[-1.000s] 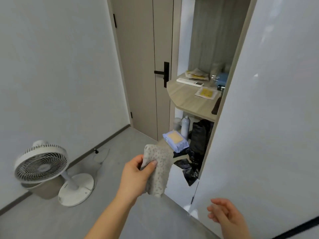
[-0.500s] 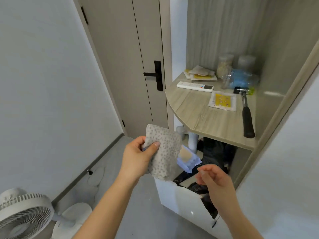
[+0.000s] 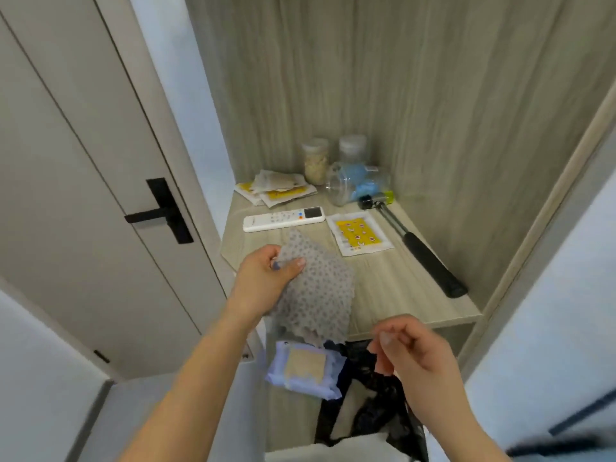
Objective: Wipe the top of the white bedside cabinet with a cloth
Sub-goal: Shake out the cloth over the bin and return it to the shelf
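A pale wooden shelf sits in a wood-panelled alcove, cluttered along the back. A white remote control lies flat across it, screen end to the right. Just beside that is a flat packet with a yellow panel, and behind the remote a loose heap of similar sachets. Two lidded jars stand upright in the corner, with a clear jar holding something blue tipped on its side in front of them. A black-handled hammer runs diagonally along the right side. Below the shelf there's a pack of wipes next to a crumpled black bag. To the left is a closed door with a black handle
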